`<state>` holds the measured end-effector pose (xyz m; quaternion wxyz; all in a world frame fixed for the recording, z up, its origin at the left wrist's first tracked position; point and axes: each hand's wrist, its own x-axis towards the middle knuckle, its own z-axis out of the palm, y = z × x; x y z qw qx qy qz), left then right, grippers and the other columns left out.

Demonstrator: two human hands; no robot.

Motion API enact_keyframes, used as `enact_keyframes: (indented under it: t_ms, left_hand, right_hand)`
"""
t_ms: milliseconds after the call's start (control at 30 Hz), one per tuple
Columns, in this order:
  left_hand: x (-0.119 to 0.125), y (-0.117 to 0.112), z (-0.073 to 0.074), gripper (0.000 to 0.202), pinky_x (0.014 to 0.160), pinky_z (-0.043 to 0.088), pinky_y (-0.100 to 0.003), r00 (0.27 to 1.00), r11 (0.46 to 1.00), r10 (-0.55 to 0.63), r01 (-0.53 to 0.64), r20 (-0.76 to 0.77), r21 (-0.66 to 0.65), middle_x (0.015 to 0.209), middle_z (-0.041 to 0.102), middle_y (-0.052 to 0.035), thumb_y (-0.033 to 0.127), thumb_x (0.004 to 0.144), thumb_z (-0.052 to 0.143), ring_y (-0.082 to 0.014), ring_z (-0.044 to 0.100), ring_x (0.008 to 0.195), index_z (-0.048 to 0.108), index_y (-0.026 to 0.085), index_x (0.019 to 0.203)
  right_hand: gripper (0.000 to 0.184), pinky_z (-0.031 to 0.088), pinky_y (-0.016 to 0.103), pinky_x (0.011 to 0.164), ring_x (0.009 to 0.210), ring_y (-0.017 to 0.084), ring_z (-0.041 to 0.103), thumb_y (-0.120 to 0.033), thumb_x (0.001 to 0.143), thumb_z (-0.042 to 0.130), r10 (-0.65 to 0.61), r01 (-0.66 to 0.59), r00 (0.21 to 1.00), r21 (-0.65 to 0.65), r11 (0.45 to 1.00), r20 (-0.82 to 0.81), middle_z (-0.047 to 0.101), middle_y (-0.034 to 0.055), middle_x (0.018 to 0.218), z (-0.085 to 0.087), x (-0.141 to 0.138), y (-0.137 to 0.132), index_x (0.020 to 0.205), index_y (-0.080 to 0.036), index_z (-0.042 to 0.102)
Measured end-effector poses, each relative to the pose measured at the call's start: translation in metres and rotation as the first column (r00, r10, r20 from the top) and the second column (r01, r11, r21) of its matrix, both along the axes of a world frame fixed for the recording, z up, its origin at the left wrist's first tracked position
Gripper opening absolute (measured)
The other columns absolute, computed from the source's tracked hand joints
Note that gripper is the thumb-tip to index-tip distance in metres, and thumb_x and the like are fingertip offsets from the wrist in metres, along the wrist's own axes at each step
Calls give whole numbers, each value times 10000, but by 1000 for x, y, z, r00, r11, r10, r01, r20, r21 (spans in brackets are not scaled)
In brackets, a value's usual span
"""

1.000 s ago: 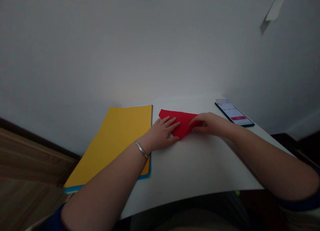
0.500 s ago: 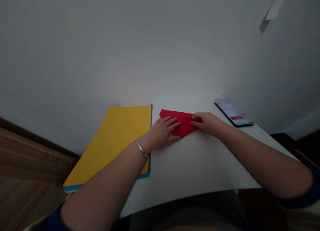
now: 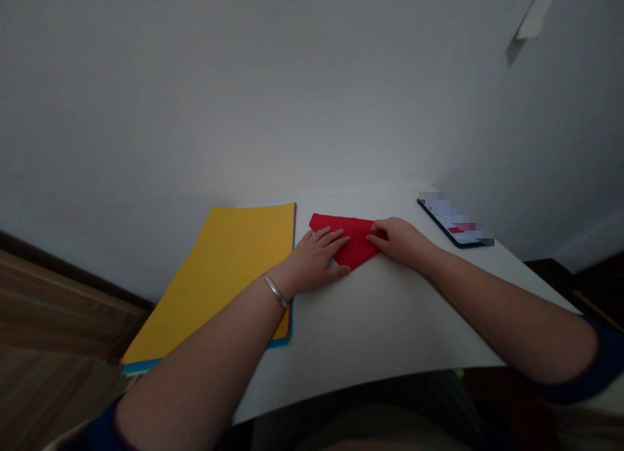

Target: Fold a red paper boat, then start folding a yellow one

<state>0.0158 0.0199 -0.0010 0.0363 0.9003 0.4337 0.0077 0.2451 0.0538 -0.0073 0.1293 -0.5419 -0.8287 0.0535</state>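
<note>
So I've got both hands flat on a folded red paper (image 3: 351, 238) that's lying on the white table (image 3: 380, 321), close to its far edge. My left hand (image 3: 312, 264) is spread open, fingers pressing down on the paper's left part, silver bracelet (image 3: 275, 291) on that wrist. My right hand (image 3: 400, 240) is loosely curled, fingertips pushing on the right corner, not really gripping anything. A stack of yellow-topped sheets (image 3: 229, 269) sits along the table's left edge, and a phone (image 3: 455, 222) is at the far right corner.

A white table (image 3: 390, 327) stands against a plain pale wall (image 3: 244, 80), wood floor (image 3: 43, 321) at left.
</note>
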Motion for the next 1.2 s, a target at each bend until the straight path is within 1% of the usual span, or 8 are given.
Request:
enact_keyframes:
  t_ms: [200,367,500,667,833,933,1033,1200]
  left_hand:
    - [1,-1,-1,679,1166,205,-481,1000,1000,-7,7,16,15,1539,347,-102,560,921,417,-300,272,1429,345,178,1477]
    - [3,-4,-1,651,1159,220,-496,999,999,6,-8,40,48,1525,374,-100,564,915,406,-300,290,1419,410,177,1438]
    - [5,-7,-2,619,1156,213,-505,1000,997,14,-16,23,81,1514,392,-90,558,928,384,-299,317,1403,425,195,1428]
    - [7,-6,-5,597,1145,217,-517,1000,993,-2,2,4,116,1505,402,-109,514,968,319,-301,334,1390,362,195,1470]
    - [7,-5,-5,569,1135,233,-509,1000,991,-2,2,0,132,1489,427,-91,535,947,364,-296,364,1370,428,246,1433]
    - [7,-5,-4,583,1142,220,-520,1000,992,6,-7,11,125,1502,413,-80,551,934,384,-302,358,1373,430,250,1432]
    - [6,-4,-4,597,1154,193,-533,1000,995,-7,6,13,97,1526,379,-54,538,938,387,-311,321,1392,390,242,1456]
    - [5,-1,-6,593,1162,195,-509,1000,998,-20,19,11,58,1539,358,-51,490,950,390,-310,281,1413,355,215,1475]
  right_hand:
    - [256,356,313,632,727,201,562,-381,893,486,-44,41,996,37,998,72,677,82,807,1,-3,-2,823,-191,643]
    - [239,392,317,677,834,232,585,-379,885,503,-73,65,993,81,995,94,691,99,872,1,-5,-4,866,-187,644]
    - [251,401,320,680,818,229,599,-395,888,498,-79,70,989,77,995,122,697,98,886,0,-6,-4,869,-187,637]
    - [263,403,333,674,822,246,615,-408,887,492,-101,87,983,95,992,151,696,112,893,1,-8,-4,877,-182,627]
    - [262,404,332,667,828,248,622,-410,891,483,-100,86,982,91,992,160,701,110,907,1,-9,-5,893,-186,619]
    - [264,398,326,654,813,243,624,-415,892,477,-103,88,981,97,991,162,703,108,907,1,-9,-5,907,-188,611]
    - [263,394,325,646,808,244,626,-419,889,478,-107,92,982,100,991,157,703,105,900,1,-8,-5,917,-190,604]
    - [254,384,324,638,803,244,626,-418,881,483,-105,90,982,97,991,154,703,103,896,0,-8,-6,919,-194,598]
